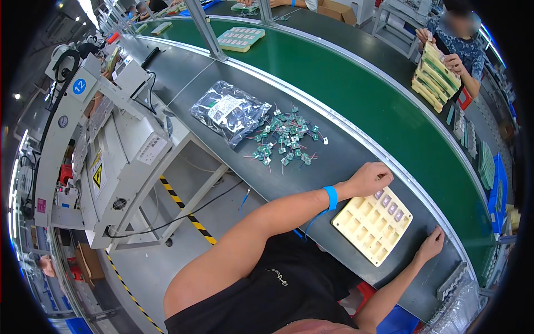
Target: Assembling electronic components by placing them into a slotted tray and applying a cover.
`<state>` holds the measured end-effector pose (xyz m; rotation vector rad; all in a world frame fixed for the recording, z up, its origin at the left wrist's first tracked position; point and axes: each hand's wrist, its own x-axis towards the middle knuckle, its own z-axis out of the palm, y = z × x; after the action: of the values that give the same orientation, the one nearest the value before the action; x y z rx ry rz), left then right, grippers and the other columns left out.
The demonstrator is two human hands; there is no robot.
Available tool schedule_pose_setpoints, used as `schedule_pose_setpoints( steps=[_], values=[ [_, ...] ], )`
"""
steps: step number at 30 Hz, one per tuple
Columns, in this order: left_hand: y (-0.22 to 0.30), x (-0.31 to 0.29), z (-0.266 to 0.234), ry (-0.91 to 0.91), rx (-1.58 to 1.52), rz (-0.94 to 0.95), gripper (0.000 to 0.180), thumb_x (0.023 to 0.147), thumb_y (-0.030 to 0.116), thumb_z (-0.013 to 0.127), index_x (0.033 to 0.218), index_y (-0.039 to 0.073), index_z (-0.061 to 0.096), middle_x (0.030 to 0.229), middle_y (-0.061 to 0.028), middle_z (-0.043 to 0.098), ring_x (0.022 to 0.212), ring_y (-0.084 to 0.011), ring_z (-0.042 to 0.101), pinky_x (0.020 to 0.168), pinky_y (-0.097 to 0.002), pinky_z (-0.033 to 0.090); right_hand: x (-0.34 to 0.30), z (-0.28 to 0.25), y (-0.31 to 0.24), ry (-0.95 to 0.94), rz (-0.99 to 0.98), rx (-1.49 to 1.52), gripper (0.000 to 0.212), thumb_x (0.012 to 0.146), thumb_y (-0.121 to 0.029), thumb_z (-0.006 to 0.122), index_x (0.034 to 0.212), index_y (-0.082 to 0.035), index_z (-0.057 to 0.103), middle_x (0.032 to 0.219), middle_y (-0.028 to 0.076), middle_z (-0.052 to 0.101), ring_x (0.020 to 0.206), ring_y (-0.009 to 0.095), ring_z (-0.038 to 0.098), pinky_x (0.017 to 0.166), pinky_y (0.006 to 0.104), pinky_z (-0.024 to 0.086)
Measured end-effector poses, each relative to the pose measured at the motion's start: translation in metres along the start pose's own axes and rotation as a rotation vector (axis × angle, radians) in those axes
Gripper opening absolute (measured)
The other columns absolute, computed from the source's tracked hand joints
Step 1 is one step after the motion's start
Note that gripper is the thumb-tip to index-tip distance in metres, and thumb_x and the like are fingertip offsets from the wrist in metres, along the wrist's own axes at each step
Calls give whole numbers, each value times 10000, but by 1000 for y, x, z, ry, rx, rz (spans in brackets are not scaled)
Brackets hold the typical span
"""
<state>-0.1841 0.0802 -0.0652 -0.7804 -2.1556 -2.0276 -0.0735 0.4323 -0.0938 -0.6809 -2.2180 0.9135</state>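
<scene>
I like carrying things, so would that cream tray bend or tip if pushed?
The cream tray looks moulded and flat, so it's probably stiff. Lying broad and low, it would likely slide rather than tip. The pinkish pieces sit uncovered, so they might spill if it's tilted.

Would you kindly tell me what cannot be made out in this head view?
All in the head view:
Left hand: whether its fingertips hold anything; the hand itself hides them.
Right hand: whether it holds something small; too little detail.
Cream tray: the corner beneath the left hand, covered by it.
Small green boards: their exact number; they overlap.
Silver bag: its contents, hidden by film and label.
Clear plastic: its full extent, cut off by the dark rim.
</scene>
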Motion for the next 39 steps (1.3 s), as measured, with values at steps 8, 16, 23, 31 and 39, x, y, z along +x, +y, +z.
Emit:
schedule_pose_setpoints(
  steps=[8, 16, 23, 31, 39],
  values=[
    [3, -2, 0, 4, -24, -2, 197, 905, 161, 601, 901, -7, 703, 908, -125, 675, 766, -228, 652, 664, -328, 511, 0, -2, 2, 2, -8, -23, 312, 997, -256, 540, 1054, 2, 705, 848, 46, 662, 751, 131, 576, 709, 276, 465],
    [6, -6, -7, 2, 14, -51, 192, 898, 167, 613, 887, -5, 699, 887, -117, 670, 779, -230, 653, 671, -335, 515, -2, 7, 0, 5, -24, -13, 338, 993, -292, 546, 1075, -6, 706, 848, 46, 663, 757, 139, 580, 721, 284, 470],
    [-9, 5, 13, -63, 12, -97, 151, 905, 115, 648, 1001, 47, 743, 976, -106, 710, 905, -209, 681, 777, -342, 551, -10, -18, -39, 82, 86, -206, 371, 965, -358, 584, 1069, -32, 726, 1032, 166, 727, 957, 278, 691, 850, 389, 522],
    [-3, -2, -6, -98, 6, -100, 213, 963, 101, 554, 991, -61, 689, 928, -88, 659, 863, -155, 622, 760, -272, 483, -16, 4, -40, 138, 21, 126, 232, 914, -204, 599, 893, 5, 696, 723, 163, 664, 660, 236, 663, 635, 341, 499],
    [-2, 2, 0, -121, -13, -98, 222, 968, 99, 537, 1011, -63, 683, 932, -80, 646, 856, -144, 605, 760, -259, 468, -13, -2, -35, 174, 6, 129, 238, 907, -213, 595, 882, 0, 699, 738, 165, 675, 667, 286, 668, 639, 358, 507]
  ],
)
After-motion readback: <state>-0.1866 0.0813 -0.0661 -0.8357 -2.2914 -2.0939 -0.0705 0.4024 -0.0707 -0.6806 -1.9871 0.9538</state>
